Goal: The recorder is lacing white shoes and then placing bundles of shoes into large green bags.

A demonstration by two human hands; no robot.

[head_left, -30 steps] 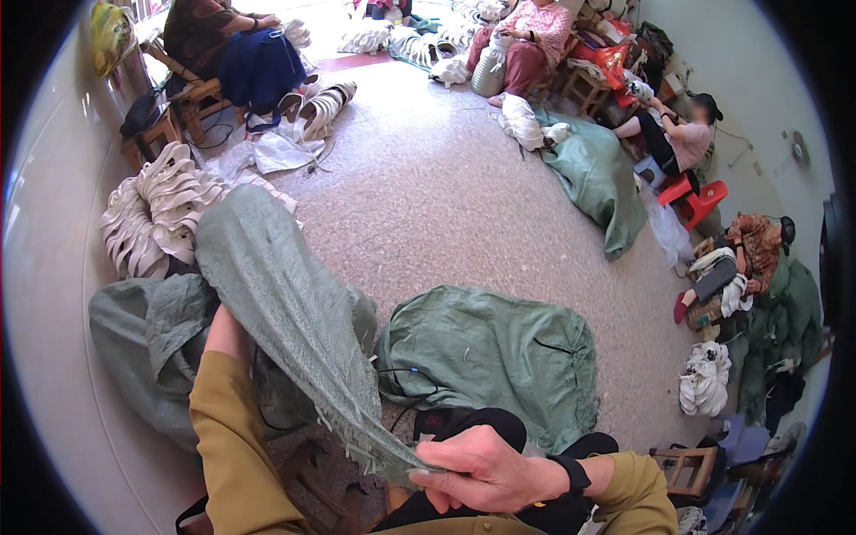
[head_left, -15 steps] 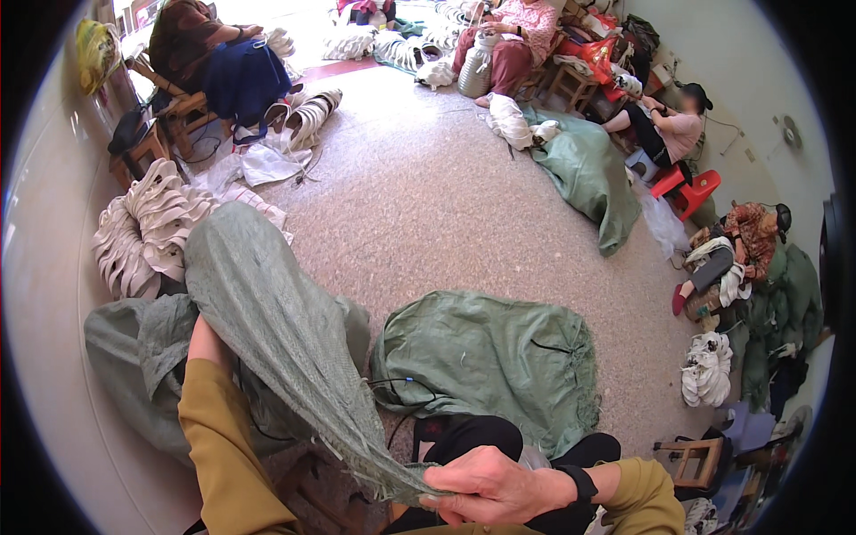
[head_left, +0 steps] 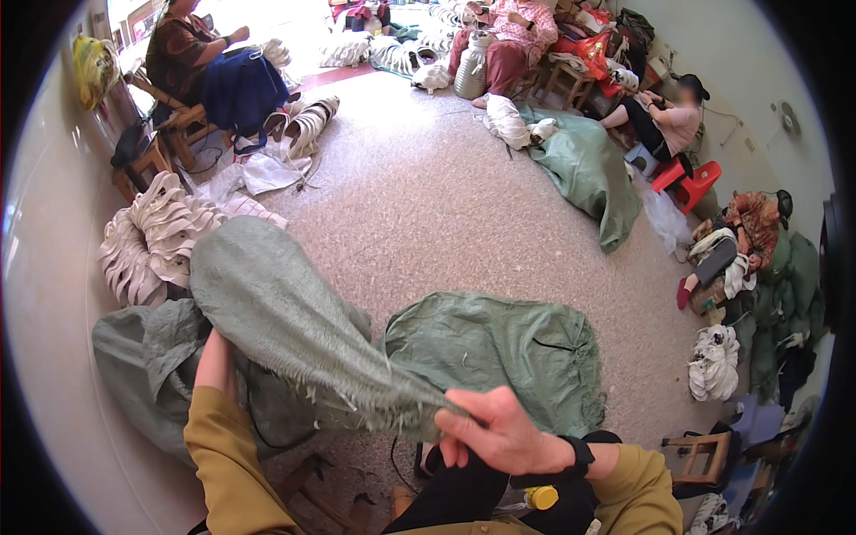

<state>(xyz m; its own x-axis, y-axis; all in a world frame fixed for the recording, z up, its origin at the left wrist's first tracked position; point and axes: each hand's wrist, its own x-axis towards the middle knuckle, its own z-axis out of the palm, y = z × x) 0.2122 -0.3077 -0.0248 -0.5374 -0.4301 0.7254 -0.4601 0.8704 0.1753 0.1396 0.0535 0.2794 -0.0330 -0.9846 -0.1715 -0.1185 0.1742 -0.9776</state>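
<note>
A woven green sack [head_left: 267, 290] stretches across in front of me at the left. Its frayed edge is pinched between the thumb and fingers of my right hand [head_left: 499, 435], above my lap. My left hand [head_left: 215, 364] reaches under the sack from the near side; only the wrist shows, and its fingers are hidden by the cloth. More crumpled green sacking [head_left: 138, 357] bulges beside my left forearm. Flat on the floor, beyond my right hand, lies another green sack [head_left: 499, 348] with a frayed right end and a dark cord.
Bundled pale strips [head_left: 156, 236] are heaped by the left wall. Other people sit around the room's edges. A long green sack [head_left: 588, 178], a red stool [head_left: 691, 185] and a white bundle [head_left: 713, 363] stand to the right. A round yellow thing [head_left: 541, 497] is near my lap.
My right hand has risen and moved slightly forward, drawing the sack's frayed edge up and spreading it wider. The left hand stays under the sack. The yellow thing has come into sight.
</note>
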